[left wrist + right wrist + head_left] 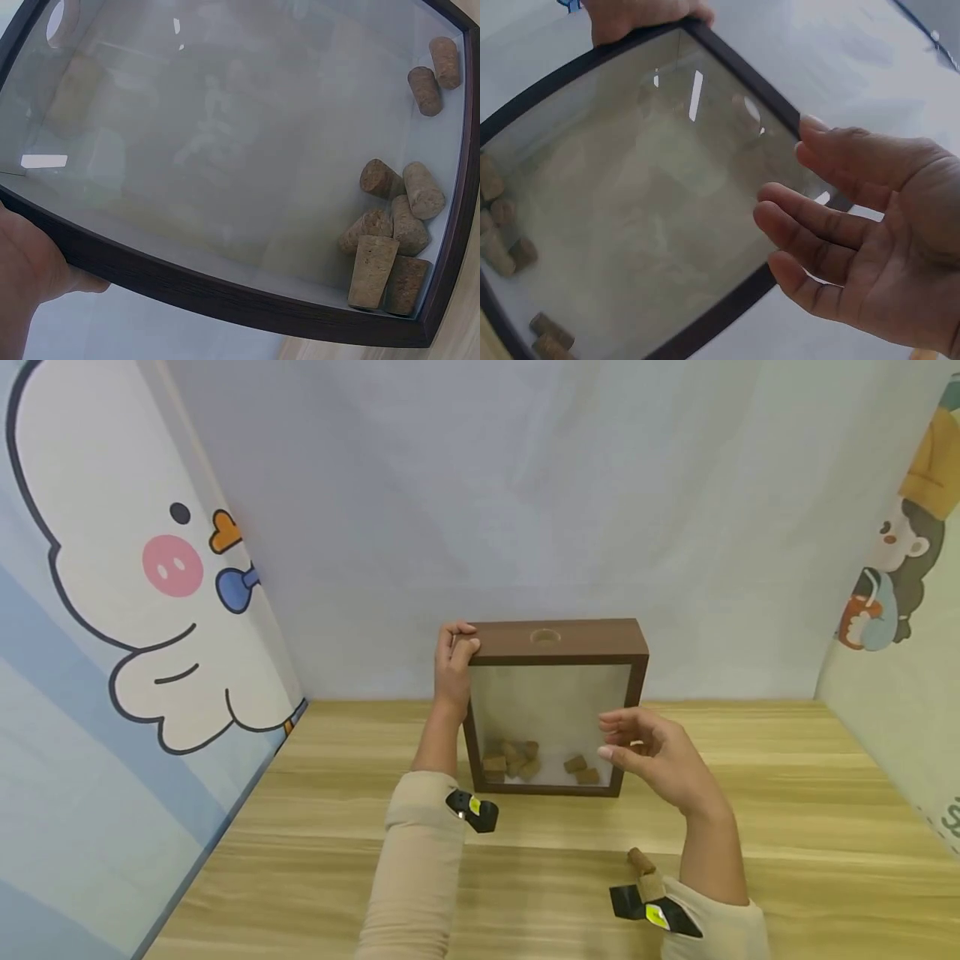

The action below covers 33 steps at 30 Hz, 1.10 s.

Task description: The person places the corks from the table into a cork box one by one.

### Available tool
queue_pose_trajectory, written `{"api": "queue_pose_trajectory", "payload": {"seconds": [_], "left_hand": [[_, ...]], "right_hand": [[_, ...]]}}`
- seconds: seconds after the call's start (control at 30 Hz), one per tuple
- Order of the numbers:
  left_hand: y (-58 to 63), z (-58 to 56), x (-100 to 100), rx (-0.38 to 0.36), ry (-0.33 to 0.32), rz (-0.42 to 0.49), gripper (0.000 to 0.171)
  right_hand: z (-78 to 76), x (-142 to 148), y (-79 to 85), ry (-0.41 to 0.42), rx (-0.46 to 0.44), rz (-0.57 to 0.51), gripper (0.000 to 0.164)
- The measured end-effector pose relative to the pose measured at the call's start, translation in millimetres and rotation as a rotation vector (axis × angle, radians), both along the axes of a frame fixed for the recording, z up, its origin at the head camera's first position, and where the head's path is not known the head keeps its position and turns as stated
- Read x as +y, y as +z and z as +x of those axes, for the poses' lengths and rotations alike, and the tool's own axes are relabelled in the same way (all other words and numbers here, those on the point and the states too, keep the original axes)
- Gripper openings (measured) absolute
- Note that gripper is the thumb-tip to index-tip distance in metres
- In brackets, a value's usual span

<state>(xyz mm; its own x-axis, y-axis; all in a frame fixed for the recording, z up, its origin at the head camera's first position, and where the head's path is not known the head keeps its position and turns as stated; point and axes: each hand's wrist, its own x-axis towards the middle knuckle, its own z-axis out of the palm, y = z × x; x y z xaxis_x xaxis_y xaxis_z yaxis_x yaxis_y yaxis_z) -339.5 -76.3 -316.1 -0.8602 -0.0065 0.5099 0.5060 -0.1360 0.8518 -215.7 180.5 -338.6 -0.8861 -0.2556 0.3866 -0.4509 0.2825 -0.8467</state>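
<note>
A brown wooden-framed display box (592,641) with a clear front and a round hole (545,637) in its top stands upright on the table. Several corks (373,271) lie inside along its bottom, clustered in the left corner, with two corks (435,79) farther right. My left hand (453,670) grips the box's upper left corner, fingers over the top edge. In front of the box's right side hovers my right hand (663,756), fingers apart and loosely bent, holding nothing. Near the right wrist, two loose corks (640,861) lie on the table, partly hidden by the wrist strap.
The wood-grain table (315,852) extends on both sides of the box. Behind it rises a pale cloth backdrop (525,502). Panels with cartoon figures stand at the left (97,568) and right (885,693).
</note>
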Motion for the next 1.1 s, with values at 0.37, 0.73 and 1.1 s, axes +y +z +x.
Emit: {"api": "queue_pose_trajectory", "payload": {"seconds": [0.37,0.73,1.1], "left_hand": [[-4.9,-2.4,2.3,0.016,0.003,0.020,0.013],[-1.5,-2.0,3.0,0.005,-0.008,0.025,0.013],[-4.0,-1.8,2.0,0.007,0.022,0.031,0.014]], "right_hand": [[12.2,29.3,-44.6,0.084,-0.264,0.119,0.048],[20.1,50.0,-76.6,0.247,-0.392,0.214,0.045],[13.5,52.5,-109.8,0.378,-0.476,0.202,0.044]]}}
